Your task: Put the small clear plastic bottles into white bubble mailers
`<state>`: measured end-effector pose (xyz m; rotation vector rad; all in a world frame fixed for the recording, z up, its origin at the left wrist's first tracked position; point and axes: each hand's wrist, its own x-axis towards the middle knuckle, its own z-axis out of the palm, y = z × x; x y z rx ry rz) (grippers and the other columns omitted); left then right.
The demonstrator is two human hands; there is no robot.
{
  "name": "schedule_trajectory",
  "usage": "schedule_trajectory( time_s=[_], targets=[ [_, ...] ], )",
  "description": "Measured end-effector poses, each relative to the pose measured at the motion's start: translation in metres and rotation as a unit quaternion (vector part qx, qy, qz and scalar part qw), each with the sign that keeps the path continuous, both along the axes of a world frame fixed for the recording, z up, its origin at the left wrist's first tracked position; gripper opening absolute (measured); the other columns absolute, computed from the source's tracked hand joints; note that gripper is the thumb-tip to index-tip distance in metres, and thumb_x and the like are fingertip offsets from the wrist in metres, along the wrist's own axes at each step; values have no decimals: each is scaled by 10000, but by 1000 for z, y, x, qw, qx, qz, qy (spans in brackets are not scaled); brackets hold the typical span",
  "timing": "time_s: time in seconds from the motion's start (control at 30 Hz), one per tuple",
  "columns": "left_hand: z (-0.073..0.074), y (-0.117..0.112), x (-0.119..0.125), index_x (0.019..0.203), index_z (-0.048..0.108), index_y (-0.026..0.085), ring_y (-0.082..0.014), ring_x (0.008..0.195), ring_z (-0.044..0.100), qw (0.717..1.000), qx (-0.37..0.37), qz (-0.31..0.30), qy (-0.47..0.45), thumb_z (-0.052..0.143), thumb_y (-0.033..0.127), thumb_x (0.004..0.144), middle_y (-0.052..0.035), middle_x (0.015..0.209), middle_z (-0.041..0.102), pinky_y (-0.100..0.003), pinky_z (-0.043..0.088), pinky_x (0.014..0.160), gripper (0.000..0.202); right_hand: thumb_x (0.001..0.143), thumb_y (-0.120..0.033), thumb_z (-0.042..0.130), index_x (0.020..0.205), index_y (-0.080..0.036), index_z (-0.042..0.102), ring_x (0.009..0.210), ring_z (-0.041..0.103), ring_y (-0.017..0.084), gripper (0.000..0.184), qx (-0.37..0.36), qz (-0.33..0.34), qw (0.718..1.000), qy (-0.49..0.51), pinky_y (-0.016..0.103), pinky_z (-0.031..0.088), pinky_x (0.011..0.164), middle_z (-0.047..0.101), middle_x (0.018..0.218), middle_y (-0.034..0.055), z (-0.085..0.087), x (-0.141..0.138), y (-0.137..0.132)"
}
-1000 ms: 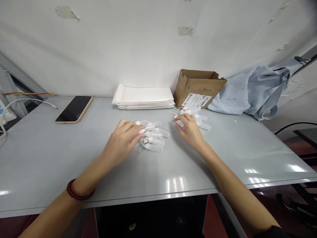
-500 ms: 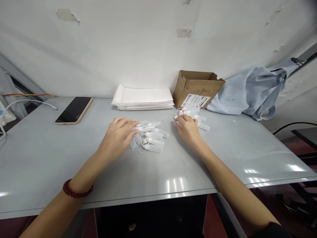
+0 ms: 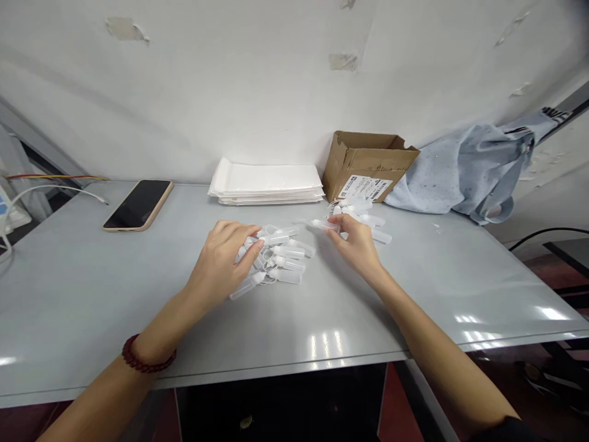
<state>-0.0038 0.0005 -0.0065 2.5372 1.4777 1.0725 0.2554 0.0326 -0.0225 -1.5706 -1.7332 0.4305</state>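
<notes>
My right hand (image 3: 356, 242) pinches a small translucent plastic dropper bottle (image 3: 324, 224) between thumb and fingers, its white capped end pointing left. Just behind that hand lies a group of similar bottles (image 3: 375, 220), some partly covered by my fingers. My left hand (image 3: 227, 255) rests at the left side of another pile of dropper bottles (image 3: 288, 250), with thin white cords looped among them. Its thumb and forefinger are a little apart at the pile's edge, and the hand hides some bottles. One bottle (image 3: 246, 286) lies slanted at the pile's near left.
A stack of white padded envelopes (image 3: 271, 181) lies against the wall. Beside it stands an open cardboard box (image 3: 363, 166), with light blue cloth (image 3: 460, 169) to its right. A phone (image 3: 138, 205) and a white cable (image 3: 69, 188) are on the left of the grey table (image 3: 276, 331).
My right hand has drawn a bottle leftward out of the right group. A slanted bottle now shows at the near left of the left pile; my left hand has shifted slightly right.
</notes>
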Motion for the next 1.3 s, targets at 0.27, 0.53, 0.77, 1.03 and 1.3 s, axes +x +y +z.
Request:
schedule_trajectory(
  time_s=[0.27,0.53,0.77,1.03,1.3],
  targets=[
    [-2,-4,6,1065,610,173,-220,955,554,1000,-6,-20,-21,463,249,922,-68,958,671,-369,473,812,218,800,-375,617,973,-176,601,709,609,181,264,-112,60,964,235,324,418,652,687,716,29,24,-11,-17],
    [4,-11,12,1136,603,176,-194,920,586,988,-116,3,-105,456,336,929,-54,1007,674,-243,462,568,300,830,-348,625,944,-176,641,757,613,154,207,-187,226,894,340,349,425,846,669,684,8,27,-15,-24],
    [9,-13,11,936,664,196,-155,778,572,980,-125,10,-152,494,334,907,-25,888,671,-241,451,603,221,840,-370,611,958,-185,649,760,604,163,223,-201,243,895,315,348,419,818,650,635,-3,25,-18,-27],
    [9,-14,14,871,668,208,-153,756,588,973,-151,-28,-172,520,295,891,-7,787,652,-264,460,647,173,841,-382,608,960,-188,649,760,600,166,232,-199,239,896,317,351,422,814,638,625,-5,26,-19,-27],
    [7,-15,15,861,684,213,-179,860,632,959,-196,-30,-204,525,306,890,-17,885,706,-297,487,735,186,845,-364,605,967,-185,647,743,599,157,220,-203,247,897,305,342,426,813,646,634,-5,26,-23,-31]
  ],
)
